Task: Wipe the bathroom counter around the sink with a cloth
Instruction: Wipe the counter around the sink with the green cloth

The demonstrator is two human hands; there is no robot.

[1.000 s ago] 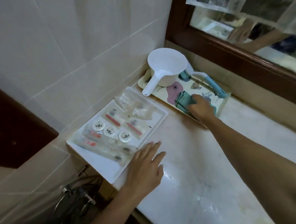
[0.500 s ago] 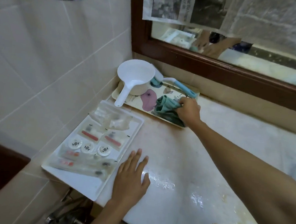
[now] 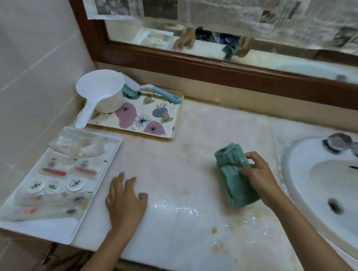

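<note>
My right hand [image 3: 258,175] grips a folded teal cloth [image 3: 232,177] just left of the white sink [image 3: 327,188]; the cloth hangs down with its lower end at the counter. The pale marble counter [image 3: 183,156] carries wet streaks and yellowish stains [image 3: 217,239] near its front edge. My left hand [image 3: 124,201] rests flat on the counter, fingers spread, beside a white tray.
A white tray [image 3: 46,229] of packaged toiletries lies at the front left. Behind it a floral tray [image 3: 166,121] holds a white scoop [image 3: 100,91] and a blue-handled brush [image 3: 155,91]. A faucet [image 3: 347,145] sits at the sink's back. A wood-framed mirror [image 3: 200,65] lines the back wall.
My right hand has lifted the teal cloth off the floral tray and carried it right, to the counter beside the sink. The view has swung right. My left hand stays flat.
</note>
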